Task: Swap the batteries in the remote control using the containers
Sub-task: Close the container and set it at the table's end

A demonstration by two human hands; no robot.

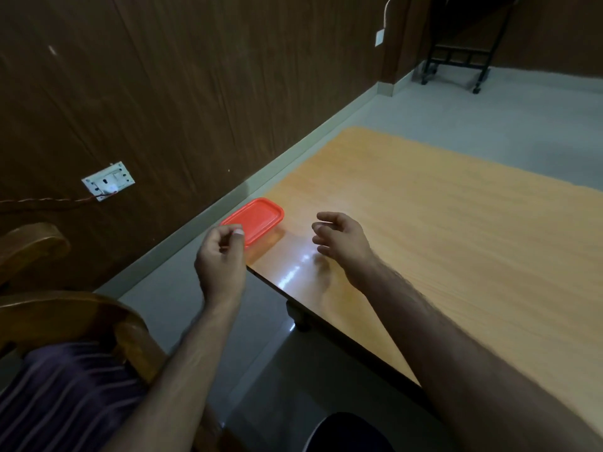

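a container with a red lid (254, 220) is seen at about 11 o'clock from the frame's centre, resting at the near left corner of an orange wooden table (440, 239), close to the table's left edge. only the lid and a hint of the clear body beneath it are shown; the contents cannot be told. the left hand (222, 256) is held in the air at about 9 o'clock of the centre, just in front of the container and overlapping its near corner in the view; its fingers are curled inward with the thumb tip against them, and nothing is seen held in it, though whether the lid is touched cannot be told. the right hand (342, 239) is held above the table at about 3 o'clock of the container, apart from it, its fingers loosely bent and spread with nothing gripped. a bright reflection is shown on the table surface between the two hands. a wooden chair (49, 308) is seen at 8 o'clock, a wall socket (108, 181) with a wire at 10 o'clock on the dark wood-panelled wall (195, 93), and a black wheeled frame (456, 60) at 1 o'clock on the grey floor (489, 102).
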